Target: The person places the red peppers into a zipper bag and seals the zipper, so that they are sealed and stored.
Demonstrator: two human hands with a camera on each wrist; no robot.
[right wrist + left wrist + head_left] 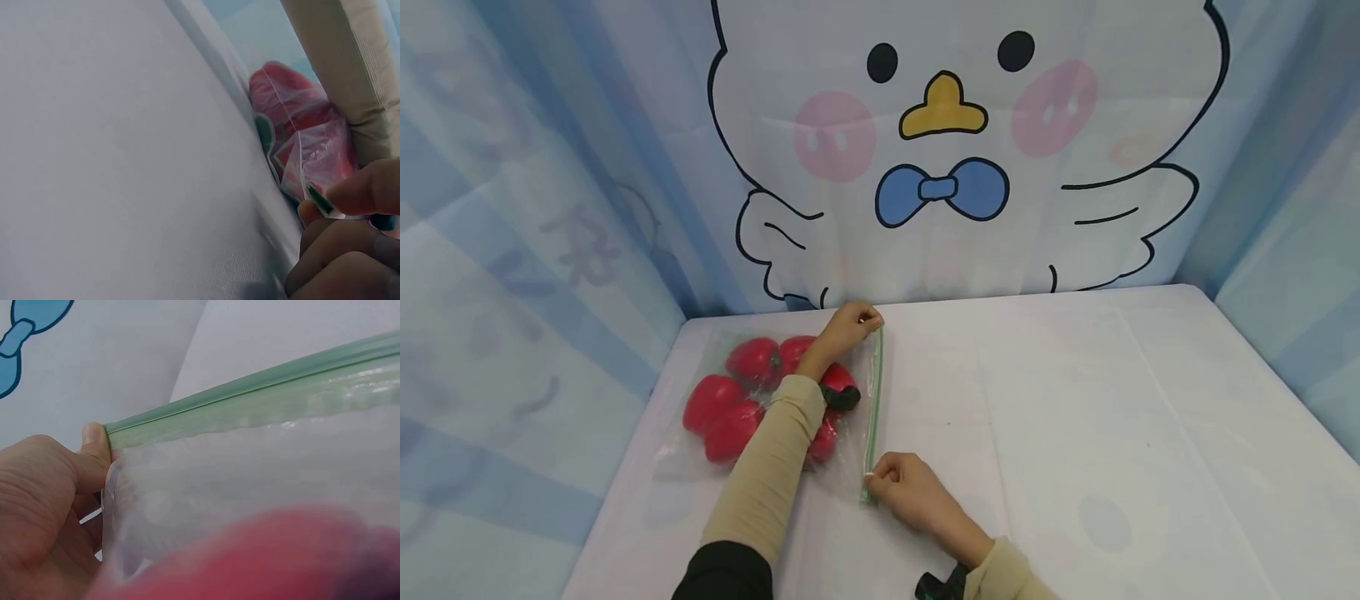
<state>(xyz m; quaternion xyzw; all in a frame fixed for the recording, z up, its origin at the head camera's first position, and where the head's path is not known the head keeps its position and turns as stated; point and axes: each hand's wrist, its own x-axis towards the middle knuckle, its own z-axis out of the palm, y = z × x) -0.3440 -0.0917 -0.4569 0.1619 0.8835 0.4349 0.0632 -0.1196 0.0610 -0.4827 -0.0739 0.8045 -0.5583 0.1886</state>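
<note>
A clear zip bag [853,437] lies flat on the left part of the table, with several glossy red, rounded, fruit-like things [730,429] inside. Its green zip strip [877,379] runs along the bag's right side. At the far end of that strip my left hand [847,327] pinches the corner, thumb on the edge in the left wrist view. My right hand [917,493] pinches the near end of the strip between thumb and finger; the right wrist view shows the green edge [320,199] there. The left forearm covers part of the bag and some red things.
The white-covered table [1075,417] extends to the right of the bag. Behind it hangs a curtain [940,258] with a cartoon bird, and pale blue cloth [512,333] drapes along the left side. Black wrist gear [841,397] sits on the left wrist, above the bag.
</note>
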